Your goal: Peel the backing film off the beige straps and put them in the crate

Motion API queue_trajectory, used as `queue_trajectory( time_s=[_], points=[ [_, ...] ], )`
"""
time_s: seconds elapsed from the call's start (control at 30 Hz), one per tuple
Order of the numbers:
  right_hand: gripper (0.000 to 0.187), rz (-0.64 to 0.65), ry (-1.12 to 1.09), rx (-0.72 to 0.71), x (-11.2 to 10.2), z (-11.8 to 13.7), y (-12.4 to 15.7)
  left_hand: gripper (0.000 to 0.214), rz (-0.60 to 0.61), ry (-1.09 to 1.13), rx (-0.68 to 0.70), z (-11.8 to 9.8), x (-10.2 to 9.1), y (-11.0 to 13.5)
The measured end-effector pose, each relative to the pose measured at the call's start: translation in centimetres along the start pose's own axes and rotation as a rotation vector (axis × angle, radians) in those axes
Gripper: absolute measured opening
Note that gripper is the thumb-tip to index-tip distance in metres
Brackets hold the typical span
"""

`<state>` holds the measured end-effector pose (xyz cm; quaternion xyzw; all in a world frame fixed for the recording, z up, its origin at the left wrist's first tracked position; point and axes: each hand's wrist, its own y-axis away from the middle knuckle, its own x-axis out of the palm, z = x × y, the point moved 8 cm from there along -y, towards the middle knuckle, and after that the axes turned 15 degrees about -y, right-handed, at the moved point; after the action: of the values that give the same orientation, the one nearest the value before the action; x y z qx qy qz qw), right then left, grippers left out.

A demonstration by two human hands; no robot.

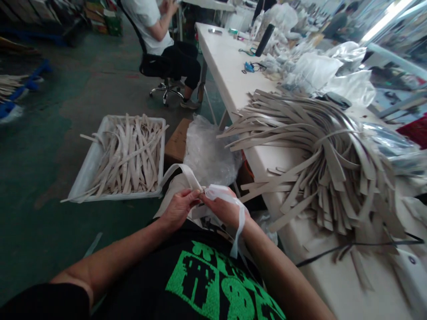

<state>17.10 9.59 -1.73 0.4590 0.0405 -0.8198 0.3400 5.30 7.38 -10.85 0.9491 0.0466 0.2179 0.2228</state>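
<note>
My left hand (178, 206) and my right hand (224, 209) meet in front of my chest, both closed in a pinch on one pale beige strap (185, 174). The strap loops up from my left fingers and back down. A thin white film strip (239, 224) drapes over my right hand and wrist and hangs below it. A large heap of the same beige straps (320, 146) lies on the white table (233, 75) to my right, fanning over its near edge.
A white crate (87, 166) full of beige straps sits on the green floor at left. A clear plastic bag (208, 153) and a cardboard box (178, 141) stand beside it. Another person sits on an office chair (163, 86) further back. Plastic bags and small items clutter the far table.
</note>
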Motion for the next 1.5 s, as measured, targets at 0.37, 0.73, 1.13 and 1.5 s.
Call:
queue_trajectory(
  time_s=[0.37,0.73,1.13,1.5],
  points=[
    [0.034,0.067,-0.149,0.012,1.7,-2.4,2.4,0.030,-0.122,0.020,0.073,-2.0,-2.9,-1.8],
    [0.032,-0.023,-0.142,-0.008,0.7,-1.3,1.1,0.029,0.019,-0.076,-0.010,0.1,0.3,0.2],
    [0.036,-0.033,-0.197,-0.029,2.1,-2.1,2.3,0.022,0.042,-0.049,-0.084,0.0,-0.4,-0.1],
    [0.035,-0.098,-0.303,0.031,2.4,-6.0,3.8,0.023,-0.376,-0.722,0.261,-30.9,-12.5,-10.4]
  ],
)
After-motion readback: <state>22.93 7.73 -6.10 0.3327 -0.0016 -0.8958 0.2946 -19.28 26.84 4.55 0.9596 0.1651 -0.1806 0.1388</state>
